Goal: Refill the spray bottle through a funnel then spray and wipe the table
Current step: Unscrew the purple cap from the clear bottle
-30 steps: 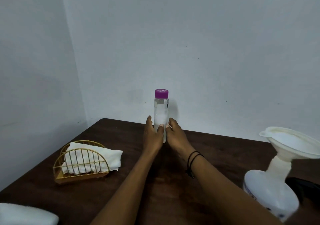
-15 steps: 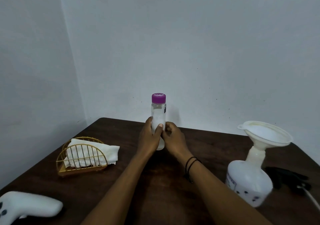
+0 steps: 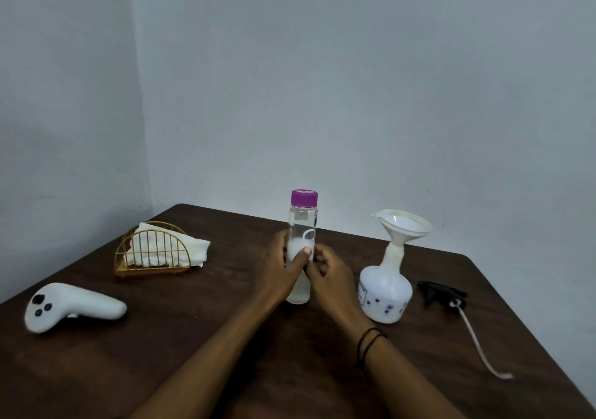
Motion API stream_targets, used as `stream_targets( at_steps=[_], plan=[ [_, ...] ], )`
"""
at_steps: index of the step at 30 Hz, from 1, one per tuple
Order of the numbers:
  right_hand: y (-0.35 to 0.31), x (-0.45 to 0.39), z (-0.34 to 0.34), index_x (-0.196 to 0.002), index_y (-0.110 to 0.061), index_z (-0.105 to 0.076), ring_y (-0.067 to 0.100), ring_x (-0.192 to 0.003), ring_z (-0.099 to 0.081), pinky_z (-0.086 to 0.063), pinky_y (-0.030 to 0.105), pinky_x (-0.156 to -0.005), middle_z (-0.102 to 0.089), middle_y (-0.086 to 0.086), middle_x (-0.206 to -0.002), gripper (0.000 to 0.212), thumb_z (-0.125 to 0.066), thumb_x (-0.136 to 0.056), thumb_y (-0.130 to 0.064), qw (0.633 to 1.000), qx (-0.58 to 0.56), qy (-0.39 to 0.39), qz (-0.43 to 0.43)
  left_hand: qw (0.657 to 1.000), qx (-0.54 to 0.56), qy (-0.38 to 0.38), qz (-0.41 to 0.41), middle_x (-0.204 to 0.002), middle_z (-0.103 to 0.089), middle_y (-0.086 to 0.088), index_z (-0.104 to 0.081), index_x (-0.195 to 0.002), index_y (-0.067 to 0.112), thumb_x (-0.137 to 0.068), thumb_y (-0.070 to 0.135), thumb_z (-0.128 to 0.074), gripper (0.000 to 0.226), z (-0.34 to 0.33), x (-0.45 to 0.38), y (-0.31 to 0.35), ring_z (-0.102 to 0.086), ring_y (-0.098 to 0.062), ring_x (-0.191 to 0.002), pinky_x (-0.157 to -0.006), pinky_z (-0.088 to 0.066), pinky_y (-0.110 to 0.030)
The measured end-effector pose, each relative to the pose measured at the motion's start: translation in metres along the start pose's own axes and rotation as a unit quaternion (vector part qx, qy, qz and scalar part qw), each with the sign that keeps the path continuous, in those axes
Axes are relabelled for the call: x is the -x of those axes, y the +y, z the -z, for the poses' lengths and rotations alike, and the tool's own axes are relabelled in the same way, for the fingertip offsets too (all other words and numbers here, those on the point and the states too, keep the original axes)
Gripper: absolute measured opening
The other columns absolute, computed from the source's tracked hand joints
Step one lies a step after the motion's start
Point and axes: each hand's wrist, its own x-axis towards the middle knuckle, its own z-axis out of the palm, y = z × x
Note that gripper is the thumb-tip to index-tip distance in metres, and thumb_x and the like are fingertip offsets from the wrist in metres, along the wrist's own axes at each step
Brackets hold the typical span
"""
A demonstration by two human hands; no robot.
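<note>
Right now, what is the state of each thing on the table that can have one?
Clear water bottle with purple cap: upright, capped, partly full.
White plastic spray bottle: upright, spray head off.
White funnel: seated in its neck.
Black spray head with tube: lying on the table.
Left hand: grips the water bottle.
Right hand: curled against the bottle.
White cloth: folded in gold wire holder.

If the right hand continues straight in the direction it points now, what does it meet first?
The right hand points forward and slightly left at the clear bottle, which it already touches or nearly touches. So the bottle comes first; behind it there seems to be only bare table and then the wall.
</note>
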Motion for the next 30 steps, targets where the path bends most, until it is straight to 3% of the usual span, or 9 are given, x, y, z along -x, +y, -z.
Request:
stream_targets(
  at_steps=[5, 10, 14, 18, 21, 25, 27, 30],
  plan=[
    [0.002, 0.026, 0.023, -0.126, -0.028, -0.061, 0.001, -0.103, -0.066, -0.057, 0.023, -0.087, -0.07, -0.013, -0.115, 0.029, -0.061, -0.096, -0.03, 0.999, 0.001, 0.043, 0.008, 1.0, -0.005, -0.02, -0.013, -0.099, -0.062, 0.017, -0.049, -0.119, 0.035, -0.09, 0.037, -0.067, 0.034, -0.014, 0.019, 0.022, -0.062, -0.001, -0.09, -0.075, -0.053, -0.028],
    [0.008, 0.046, 0.034, -0.118, -0.032, -0.061, 0.0, -0.099, -0.068, -0.058, 0.026, -0.086, -0.071, -0.014, -0.109, 0.025, -0.065, -0.094, -0.024, 0.998, -0.005, 0.067, 0.017, 0.999, -0.02, -0.027, -0.036, -0.096, -0.061, 0.014, -0.053, -0.113, 0.026, -0.088, 0.034, -0.069, 0.031, -0.024, 0.034, 0.034, -0.06, 0.002, -0.084, -0.064, -0.042, -0.011],
    [0.003, 0.054, 0.041, -0.104, -0.033, -0.064, 0.002, -0.096, -0.068, -0.057, 0.024, -0.081, -0.072, -0.015, -0.099, 0.019, -0.057, -0.097, -0.017, 0.997, -0.025, 0.067, 0.027, 0.996, -0.049, -0.011, -0.072, -0.09, -0.06, 0.012, -0.05, -0.102, 0.029, -0.081, 0.047, -0.068, 0.033, -0.027, 0.042, 0.029, -0.059, -0.001, -0.078, -0.063, -0.041, -0.017],
    [-0.016, 0.055, 0.047, -0.106, -0.033, -0.062, 0.006, -0.095, -0.067, -0.054, 0.023, -0.08, -0.07, -0.019, -0.098, 0.032, -0.046, -0.088, -0.013, 0.992, -0.058, 0.086, 0.071, 0.994, -0.035, 0.002, -0.102, -0.091, -0.061, 0.011, -0.052, -0.103, 0.027, -0.076, 0.062, -0.056, 0.044, -0.027, 0.05, 0.034, -0.06, -0.002, -0.077, -0.061, -0.038, -0.01],
    [-0.027, 0.053, 0.048, -0.121, -0.033, -0.055, 0.005, -0.105, -0.065, -0.053, 0.024, -0.088, -0.067, -0.023, -0.108, 0.035, -0.049, -0.089, -0.018, 0.982, -0.108, 0.123, 0.098, 0.991, -0.034, -0.022, -0.129, -0.098, -0.061, 0.012, -0.049, -0.109, 0.031, -0.078, 0.062, -0.057, 0.044, -0.033, 0.054, 0.035, -0.061, -0.001, -0.085, -0.067, -0.043, -0.011],
    [-0.04, 0.049, 0.05, -0.138, -0.035, -0.042, 0.006, -0.119, -0.059, -0.052, 0.023, -0.094, -0.06, -0.017, -0.127, 0.055, -0.062, -0.087, -0.045, 0.968, -0.113, 0.19, 0.115, 0.985, -0.038, -0.03, -0.165, -0.112, -0.063, 0.008, -0.047, -0.125, 0.028, -0.08, 0.061, -0.061, 0.057, -0.042, 0.06, 0.033, -0.062, -0.006, -0.097, -0.081, -0.055, -0.029],
    [-0.043, 0.047, 0.051, -0.139, -0.034, -0.04, 0.009, -0.12, -0.059, -0.053, 0.023, -0.093, -0.057, -0.008, -0.132, 0.066, -0.067, -0.082, -0.05, 0.963, -0.109, 0.216, 0.119, 0.982, -0.035, -0.026, -0.182, -0.122, -0.062, 0.006, -0.044, -0.133, 0.029, -0.081, 0.059, -0.062, 0.063, -0.044, 0.063, 0.038, -0.061, -0.006, -0.105, -0.088, -0.054, -0.029],
    [-0.046, 0.043, 0.053, -0.13, -0.03, -0.049, 0.017, -0.116, -0.061, -0.056, 0.033, -0.092, -0.058, -0.002, -0.128, 0.06, -0.072, -0.078, -0.049, 0.955, -0.098, 0.248, 0.13, 0.98, -0.02, -0.024, -0.196, -0.128, -0.06, 0.007, -0.039, -0.138, 0.034, -0.082, 0.054, -0.062, 0.064, -0.046, 0.065, 0.044, -0.058, -0.003, -0.112, -0.094, -0.049, -0.02]
  ],
)
